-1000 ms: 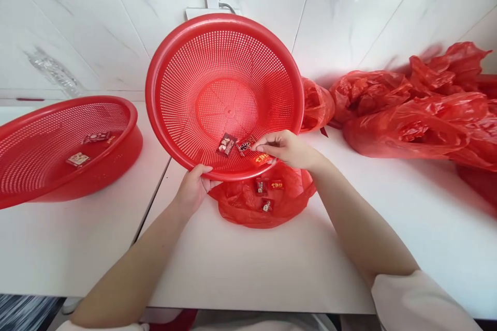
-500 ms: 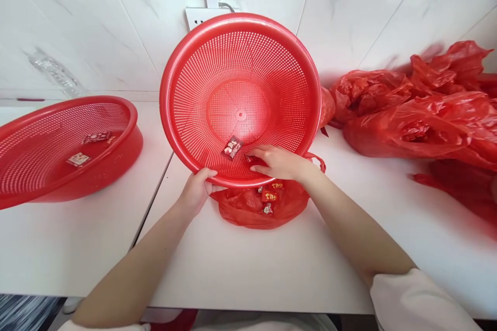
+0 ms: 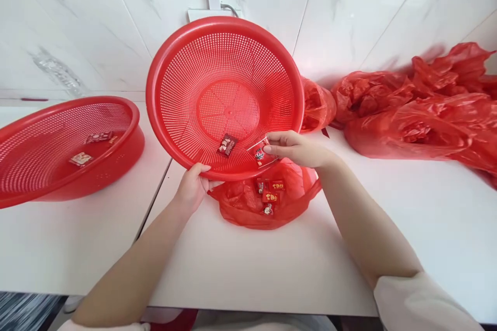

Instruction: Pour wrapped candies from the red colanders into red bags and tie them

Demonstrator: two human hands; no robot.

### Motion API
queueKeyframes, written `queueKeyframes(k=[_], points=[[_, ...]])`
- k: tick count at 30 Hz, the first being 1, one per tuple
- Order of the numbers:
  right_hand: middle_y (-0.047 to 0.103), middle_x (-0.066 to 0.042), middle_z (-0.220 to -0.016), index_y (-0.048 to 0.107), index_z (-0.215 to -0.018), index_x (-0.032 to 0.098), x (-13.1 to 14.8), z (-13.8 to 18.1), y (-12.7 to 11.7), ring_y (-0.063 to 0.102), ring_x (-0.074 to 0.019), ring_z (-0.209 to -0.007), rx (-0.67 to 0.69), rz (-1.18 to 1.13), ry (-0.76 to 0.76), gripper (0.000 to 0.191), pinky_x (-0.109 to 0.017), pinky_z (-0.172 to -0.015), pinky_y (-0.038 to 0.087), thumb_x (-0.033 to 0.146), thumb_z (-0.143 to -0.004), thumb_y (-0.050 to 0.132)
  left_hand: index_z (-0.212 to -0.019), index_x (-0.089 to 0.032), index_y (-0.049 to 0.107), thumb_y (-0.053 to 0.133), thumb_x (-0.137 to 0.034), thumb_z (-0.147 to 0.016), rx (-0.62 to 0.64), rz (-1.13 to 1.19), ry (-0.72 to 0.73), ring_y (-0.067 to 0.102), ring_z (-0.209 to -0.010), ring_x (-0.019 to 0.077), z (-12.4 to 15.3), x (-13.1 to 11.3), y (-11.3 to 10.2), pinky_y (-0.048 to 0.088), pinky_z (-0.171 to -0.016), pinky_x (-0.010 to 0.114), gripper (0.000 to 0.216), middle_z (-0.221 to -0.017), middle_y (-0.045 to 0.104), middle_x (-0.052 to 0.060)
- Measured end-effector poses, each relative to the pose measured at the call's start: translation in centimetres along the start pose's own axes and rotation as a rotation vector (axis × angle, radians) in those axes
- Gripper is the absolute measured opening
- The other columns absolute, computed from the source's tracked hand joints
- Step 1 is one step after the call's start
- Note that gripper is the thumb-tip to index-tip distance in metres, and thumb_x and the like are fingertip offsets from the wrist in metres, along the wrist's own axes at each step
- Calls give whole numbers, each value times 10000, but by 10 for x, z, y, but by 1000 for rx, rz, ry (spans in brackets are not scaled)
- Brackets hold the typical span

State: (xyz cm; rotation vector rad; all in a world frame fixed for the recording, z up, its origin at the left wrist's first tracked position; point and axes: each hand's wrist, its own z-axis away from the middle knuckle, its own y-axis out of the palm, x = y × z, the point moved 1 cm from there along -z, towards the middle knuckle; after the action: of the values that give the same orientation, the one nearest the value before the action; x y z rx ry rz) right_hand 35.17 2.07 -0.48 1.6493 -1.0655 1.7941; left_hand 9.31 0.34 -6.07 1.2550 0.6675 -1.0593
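My left hand [image 3: 193, 186] grips the front rim of a red perforated plastic basket [image 3: 229, 59], which is tilted with its opening facing me. Between the thumb and fingers of my right hand [image 3: 289, 147] is a small red packet [image 3: 259, 153] with dark and white print, held at the basket's lower right rim. One dark red packet [image 3: 227, 145] lies on the basket's inner wall. Just below the rim, an open red plastic bag [image 3: 240, 212] sits on the table with several small red packets [image 3: 271, 196] inside.
To the left stands another red basket [image 3: 116, 163] holding a few small packets [image 3: 81, 159]. Several crumpled red plastic bags [image 3: 419, 119] are piled along the right. A tiled wall [image 3: 349, 10] with a socket box [image 3: 194, 14] rises behind the white table [image 3: 240, 264].
My right hand has lifted a red packet from the basket's bottom and moved right to the rim. The basket has shifted slightly left, exposing more of the bag beneath.
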Motion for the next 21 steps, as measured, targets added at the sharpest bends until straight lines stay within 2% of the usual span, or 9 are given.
queueKeyframes(k=[3, 7, 9, 12, 14, 17, 21], points=[[664, -23, -1005, 630, -998, 199, 7, 5, -4, 608, -165, -920, 40, 73, 24, 239, -299, -813, 478, 384, -883, 532, -1016, -137, 642, 547, -163, -767, 7, 14, 4, 632, -1068, 273, 0, 0, 0, 579, -832, 422, 268, -1123, 687, 94], [685, -18, -904, 680, -914, 181, 16, 14, -8, 615, -163, -819, 180, 344, 55, 264, -284, -721, 478, 402, -879, 539, -1099, -152, 631, 528, -167, -798, 49, 19, 10, 611, -1110, 259, 3, 2, 2, 565, -866, 410, 318, -1176, 667, 87], [685, -10, -826, 690, -875, 182, 18, 14, -6, 611, -153, -744, 93, 472, 36, 278, -280, -673, 471, 405, -890, 525, -1115, -167, 629, 525, -176, -816, 78, 8, 13, 594, -1140, 254, 4, 5, 4, 561, -875, 400, 317, -1215, 651, 76], [697, -8, -842, 681, -939, 192, 15, 8, 6, 623, -141, -740, -204, 595, -83, 231, -281, -686, 482, 337, -914, 505, -1098, -168, 641, 545, -188, -821, 107, -30, -11, 587, -1150, 264, 6, 8, 6, 564, -864, 400, 293, -1227, 647, 76], [707, -24, -984, 662, -1053, 200, 8, 1, 16, 647, -144, -856, -264, 648, -188, 235, -292, -787, 499, 232, -925, 468, -1095, -158, 648, 556, -191, -817, 133, -59, -53, 592, -1140, 276, 8, 9, 7, 567, -853, 406, 295, -1212, 656, 86], [631, -75, -1248, 596, -1233, 197, -10, -10, 30, 602, -194, -1111, -222, 795, -228, 365, -367, -952, 475, 141, -928, 402, -1159, -159, 636, 551, -198, -820, 204, -74, -97, 604, -1122, 287, 12, 10, 11, 564, -856, 418, 352, -1187, 670, 94], [425, -120, -1476, 480, -1388, 173, -27, -16, 40, 362, -282, -1380, -95, 917, -134, 454, -483, -1091, 371, 313, -959, 429, -1246, -166, 597, 548, -194, -818, 238, -75, -77, 620, -1099, 290, 16, 10, 13, 559, -863, 429, 431, -1163, 683, 97]])
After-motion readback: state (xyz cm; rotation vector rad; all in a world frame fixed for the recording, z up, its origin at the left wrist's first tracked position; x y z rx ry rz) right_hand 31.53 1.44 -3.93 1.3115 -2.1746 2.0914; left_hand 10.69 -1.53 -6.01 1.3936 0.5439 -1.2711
